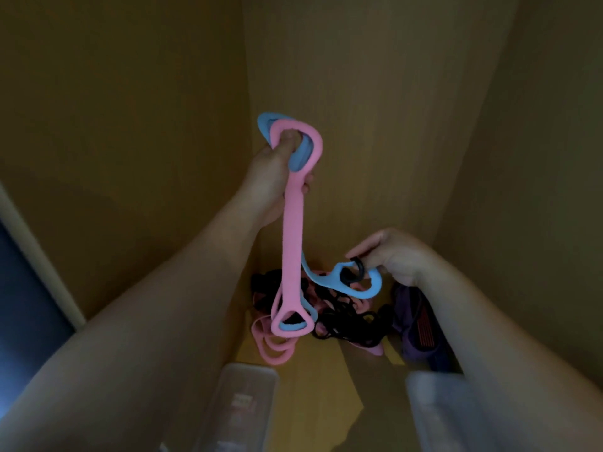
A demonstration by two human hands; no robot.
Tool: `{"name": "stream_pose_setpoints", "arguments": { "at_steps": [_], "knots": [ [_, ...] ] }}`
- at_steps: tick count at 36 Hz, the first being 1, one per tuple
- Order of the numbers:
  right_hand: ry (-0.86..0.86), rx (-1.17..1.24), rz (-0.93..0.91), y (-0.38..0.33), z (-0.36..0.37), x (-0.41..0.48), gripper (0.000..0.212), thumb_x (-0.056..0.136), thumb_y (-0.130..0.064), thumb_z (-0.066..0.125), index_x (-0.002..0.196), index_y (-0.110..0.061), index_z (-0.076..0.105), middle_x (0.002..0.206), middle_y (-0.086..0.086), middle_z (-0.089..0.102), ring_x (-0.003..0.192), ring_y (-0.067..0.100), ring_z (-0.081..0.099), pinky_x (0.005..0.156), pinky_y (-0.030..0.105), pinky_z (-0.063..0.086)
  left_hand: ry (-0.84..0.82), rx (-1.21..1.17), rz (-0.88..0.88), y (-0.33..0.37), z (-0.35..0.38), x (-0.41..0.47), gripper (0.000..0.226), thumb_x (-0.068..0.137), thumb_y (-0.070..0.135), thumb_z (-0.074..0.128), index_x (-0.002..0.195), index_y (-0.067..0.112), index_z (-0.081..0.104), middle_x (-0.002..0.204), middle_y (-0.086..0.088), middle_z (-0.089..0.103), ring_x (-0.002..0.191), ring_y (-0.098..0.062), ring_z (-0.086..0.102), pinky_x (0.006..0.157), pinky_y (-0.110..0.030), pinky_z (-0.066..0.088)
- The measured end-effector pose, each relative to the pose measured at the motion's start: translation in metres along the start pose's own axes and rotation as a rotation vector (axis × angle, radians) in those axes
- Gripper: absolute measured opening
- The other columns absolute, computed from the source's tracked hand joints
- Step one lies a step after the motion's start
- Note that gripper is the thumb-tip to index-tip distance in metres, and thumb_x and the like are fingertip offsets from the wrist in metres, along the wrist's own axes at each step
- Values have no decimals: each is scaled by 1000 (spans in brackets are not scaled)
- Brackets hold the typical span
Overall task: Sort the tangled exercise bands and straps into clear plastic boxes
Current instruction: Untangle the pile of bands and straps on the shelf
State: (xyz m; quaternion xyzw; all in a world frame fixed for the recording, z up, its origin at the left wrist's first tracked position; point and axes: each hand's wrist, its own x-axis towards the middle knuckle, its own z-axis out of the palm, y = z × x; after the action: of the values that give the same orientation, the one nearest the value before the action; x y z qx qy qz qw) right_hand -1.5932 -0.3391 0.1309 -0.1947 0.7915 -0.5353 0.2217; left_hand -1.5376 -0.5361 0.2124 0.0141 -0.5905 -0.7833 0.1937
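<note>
Pink band [292, 230] and blue band [370, 288] are hanging together from the left hand [277, 177], which is holding them high in front of a wooden wall [375, 93]. Its fingers [288, 138] are curling through the top loops of both bands and gripping them, with the blue loop lying behind the pink one. The pink band is dropping straight down, its lower loop dangling just over the pile [342, 318] of tangled black cords and pink loops that is lying on the wooden surface [326, 386] in the corner. A blue loop is showing inside that lower pink loop. The blue band is coming out from behind the pink strap low down and curving to the right, where its end loop is hanging at the right hand [388, 256]. That hand's thumb and fingers are pinching a black loop [359, 265] that is passing through the blue end loop; whether it is a hook or a cord is too dim to tell. A purple item [414, 324] with orange stripes is lying just right of the pile, partly behind the right forearm. Two clear boxes are sitting on the near side of the surface, the left box [241, 402] between the forearms and the right box [450, 412] partly under the right arm, both blurred.
</note>
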Motion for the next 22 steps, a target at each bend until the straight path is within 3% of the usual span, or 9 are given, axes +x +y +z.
{"name": "stream_pose_setpoints", "arguments": {
  "at_steps": [5, 9, 13, 17, 22],
  "knots": [
    [24, 58, 32, -1, -6, 0, 35, 75, 23, 60, 60, -7, 68, 59, 4, 68, 55, 13, 64, 62, 26, 53, -14, 22, 9, 1, 0, 0, 25, 99, 36, 49, 103, 14, 61, 79, -8, 61, 59, -17, 54, 55, -29, 45],
    [123, -95, -22, -2, -5, 3, 27, 77, 17, 64, 65, -7, 68, 58, 3, 67, 54, 12, 61, 60, 19, 53, -14, 1, 25, 2, 4, 1, 24, 100, 35, 48, 99, 14, 60, 77, -8, 59, 55, -18, 52, 53, -29, 43],
    [190, -241, -50, 2, -5, 5, 23, 80, 11, 66, 72, -11, 69, 76, 12, 68, 61, 15, 63, 69, 25, 55, -1, -33, 25, 7, 7, 1, 22, 99, 34, 49, 97, 15, 59, 78, -9, 60, 55, -17, 52, 53, -28, 43],
    [214, -244, -45, 7, -6, 7, 19, 81, 11, 65, 86, -7, 67, 87, 14, 65, 67, 20, 63, 66, 24, 54, -1, -49, 29, 14, 11, -1, 21, 99, 34, 49, 96, 15, 59, 84, -11, 60, 56, -18, 52, 54, -29, 44],
    [92, -279, 58, 26, -9, 13, 22, 81, 10, 66, 98, -3, 67, 88, 9, 64, 80, 19, 63, 79, 37, 56, -37, 5, 73, 20, 14, -4, 22, 99, 35, 49, 97, 16, 59, 80, -9, 58, 57, -18, 51, 56, -30, 43]
  ]
}}
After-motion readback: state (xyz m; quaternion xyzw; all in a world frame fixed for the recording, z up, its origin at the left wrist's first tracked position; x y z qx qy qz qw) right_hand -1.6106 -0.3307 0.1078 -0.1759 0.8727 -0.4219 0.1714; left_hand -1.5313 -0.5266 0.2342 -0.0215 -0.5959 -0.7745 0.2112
